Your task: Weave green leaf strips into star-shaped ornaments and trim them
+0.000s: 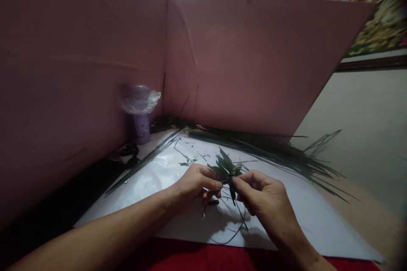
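Note:
Between my hands, above the white sheet point(292, 220), is a small woven piece of green leaf strips point(226, 165) with pointed tips fanning upward. My left hand point(200, 184) pinches its left side with thumb and fingers. On the other side, my right hand point(262, 190) grips it between thumb and forefinger. Thin loose strip ends hang below it, one curling down toward the sheet. A small dark object point(213, 202) shows just under my left fingers; its kind is unclear.
Long green leaf strips point(254, 144) lie in a bundle along the back, reaching right. More strips point(143, 161) run along the left edge. A purple tumbler point(142, 127) with clear plastic around its top stands in the left corner. Pink panels point(248, 63) enclose the back and left.

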`<state>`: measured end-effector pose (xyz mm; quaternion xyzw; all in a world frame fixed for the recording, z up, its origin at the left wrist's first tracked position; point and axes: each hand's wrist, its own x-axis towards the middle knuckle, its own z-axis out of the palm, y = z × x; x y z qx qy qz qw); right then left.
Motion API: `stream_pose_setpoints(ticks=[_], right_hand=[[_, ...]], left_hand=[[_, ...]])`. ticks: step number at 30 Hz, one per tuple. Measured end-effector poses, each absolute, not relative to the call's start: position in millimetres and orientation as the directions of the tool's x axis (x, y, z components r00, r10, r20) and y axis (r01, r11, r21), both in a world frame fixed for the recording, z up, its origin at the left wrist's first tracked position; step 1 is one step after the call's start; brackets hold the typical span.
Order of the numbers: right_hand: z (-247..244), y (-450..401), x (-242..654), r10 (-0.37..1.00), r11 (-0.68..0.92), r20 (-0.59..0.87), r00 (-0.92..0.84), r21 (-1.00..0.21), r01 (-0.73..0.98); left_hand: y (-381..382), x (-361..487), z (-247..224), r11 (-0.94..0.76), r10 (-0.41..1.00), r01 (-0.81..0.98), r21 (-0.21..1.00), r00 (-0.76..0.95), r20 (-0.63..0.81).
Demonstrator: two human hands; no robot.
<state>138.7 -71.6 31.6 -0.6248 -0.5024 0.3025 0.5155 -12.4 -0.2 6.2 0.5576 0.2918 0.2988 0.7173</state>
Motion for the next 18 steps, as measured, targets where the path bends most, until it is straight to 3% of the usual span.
stream_pose_setpoints(ticks=[6,12,18], right_hand=[[27.0,-70.8,138.5,0.934,0.092,0.208,0.291,-0.926,0.365],[23.6,-74.3,137.3,0.904,0.183,0.344,0.252,-0.847,0.499],[19.7,-73.3,137.2,0.897,0.238,0.382,0.220,-0.839,0.489]], left_hand=[[0.0,-12.9,6.0,0.175,0.759,-0.107,0.979,0.647,-0.065],[-0.2,-12.8,6.2,0.028,0.804,-0.086,0.996,0.594,0.028],[-2.8,-12.8,9.2,0.005,0.801,-0.119,0.993,0.595,0.067]])
